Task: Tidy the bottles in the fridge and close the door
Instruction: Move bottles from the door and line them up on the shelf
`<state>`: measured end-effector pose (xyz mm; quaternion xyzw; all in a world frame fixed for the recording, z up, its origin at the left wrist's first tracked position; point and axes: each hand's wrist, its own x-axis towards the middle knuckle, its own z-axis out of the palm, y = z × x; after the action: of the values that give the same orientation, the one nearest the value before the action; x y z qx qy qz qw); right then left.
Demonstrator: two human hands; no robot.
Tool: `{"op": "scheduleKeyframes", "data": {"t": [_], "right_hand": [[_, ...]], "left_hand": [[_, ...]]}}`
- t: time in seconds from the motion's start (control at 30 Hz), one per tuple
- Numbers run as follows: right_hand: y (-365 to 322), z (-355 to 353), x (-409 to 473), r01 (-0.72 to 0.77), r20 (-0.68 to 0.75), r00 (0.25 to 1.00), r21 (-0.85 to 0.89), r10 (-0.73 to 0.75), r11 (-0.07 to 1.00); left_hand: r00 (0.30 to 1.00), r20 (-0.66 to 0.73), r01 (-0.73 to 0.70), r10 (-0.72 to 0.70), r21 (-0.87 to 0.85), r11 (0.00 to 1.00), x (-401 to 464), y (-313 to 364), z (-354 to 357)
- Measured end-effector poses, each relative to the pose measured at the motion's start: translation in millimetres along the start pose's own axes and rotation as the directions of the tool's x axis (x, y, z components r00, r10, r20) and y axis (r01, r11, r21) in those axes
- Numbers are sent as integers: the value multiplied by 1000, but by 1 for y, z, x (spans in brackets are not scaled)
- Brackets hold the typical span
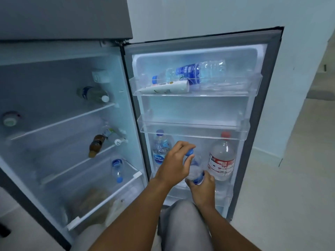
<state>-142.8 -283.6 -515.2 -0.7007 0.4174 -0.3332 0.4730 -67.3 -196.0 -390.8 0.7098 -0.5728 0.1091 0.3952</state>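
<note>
The fridge door (261, 105) stands wide open. A small clear water bottle (195, 171) with a blue cap is held upright in the bottom door rack. My left hand (175, 163) grips its cap and neck, and my right hand (203, 185) holds its lower body. To its left stands a blue-capped water bottle (160, 149), to its right a large red-capped bottle (222, 160). In the top door rack (235, 87) a large water bottle (192, 72) and a white tube (165, 88) lie flat. Inside, bottles lie on their sides on the shelves: a pale one (93, 95), a brown one (96, 145), a blue-capped one (117, 170).
The middle door rack (194, 127) holds nothing. A round tub (10, 119) sits at the left of a shelf. A bag shows dimly in the bottom drawer (90, 200). My knee (184, 223) is in front of the door. A white wall and pale floor lie to the right.
</note>
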Motion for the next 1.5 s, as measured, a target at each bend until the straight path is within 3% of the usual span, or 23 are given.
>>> {"op": "scheduleKeyframes", "data": {"t": [0.4,0.53,0.63,0.7,0.9,1.0,1.2,1.33,1.43,1.5], "right_hand": [[4,17,24,2,-76,997,-214,-18,977],[3,21,30,-22,-103,995,-269,-6,963],[2,23,29,-36,-102,995,-294,6,955],[2,25,30,-53,-102,994,-303,22,952],[4,24,33,-82,-110,993,-309,50,947],[0,20,32,-75,-104,994,-288,47,955],[-11,14,21,-111,-90,991,-101,102,989],[-26,10,5,-163,-139,978,-65,153,985],[-42,11,-7,-130,16,991,-108,132,986],[-53,17,-15,-32,146,988,-131,52,991]], "left_hand": [[958,75,279,-277,-14,960,38,-27,31],[876,201,427,-439,102,898,33,-48,39],[807,358,380,-469,292,878,29,-67,47],[781,389,350,-489,376,858,30,-72,50],[798,328,340,-506,448,827,42,-81,54],[791,295,404,-535,405,820,40,-83,48],[851,218,402,-479,317,859,19,-73,23],[879,170,375,-446,331,866,22,-56,-4],[896,145,355,-421,337,872,25,-39,-33],[902,106,361,-418,346,866,27,-30,-55]]}}
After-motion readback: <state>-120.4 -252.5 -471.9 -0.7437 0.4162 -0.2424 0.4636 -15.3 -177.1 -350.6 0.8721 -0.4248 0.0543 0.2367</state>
